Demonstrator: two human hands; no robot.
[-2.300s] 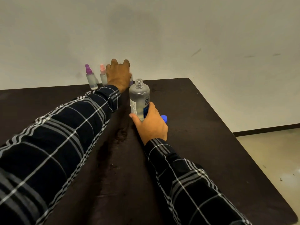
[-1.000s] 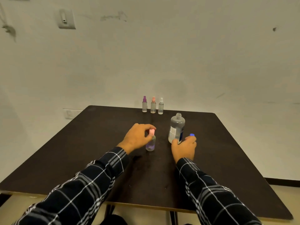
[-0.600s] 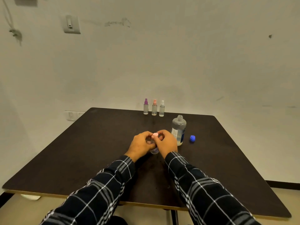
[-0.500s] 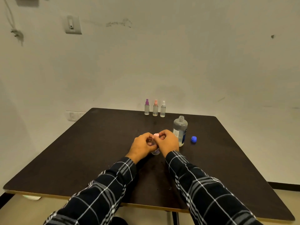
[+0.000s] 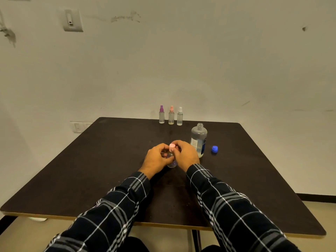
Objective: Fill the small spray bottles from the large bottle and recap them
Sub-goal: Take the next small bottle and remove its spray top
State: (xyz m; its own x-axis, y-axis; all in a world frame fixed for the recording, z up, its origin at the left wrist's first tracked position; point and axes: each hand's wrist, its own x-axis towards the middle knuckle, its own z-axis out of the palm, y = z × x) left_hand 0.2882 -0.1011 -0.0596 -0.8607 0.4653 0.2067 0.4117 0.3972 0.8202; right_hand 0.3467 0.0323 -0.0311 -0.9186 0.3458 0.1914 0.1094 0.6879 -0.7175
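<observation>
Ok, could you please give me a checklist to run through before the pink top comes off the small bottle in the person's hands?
1. Grip on the small spray bottle: ok, the left hand holds its body.
2. Grip on the pink cap: ok, the right hand pinches it.
3. Is the large bottle open and upright: ok, its neck is bare.
4. Is the blue cap out of the way: ok, it lies on the table, right of the large bottle.
5. Fill level of the small spray bottle: cannot tell, the hands hide most of it.
6. Are the three other spray bottles clear: ok, they stand capped at the far edge.
</observation>
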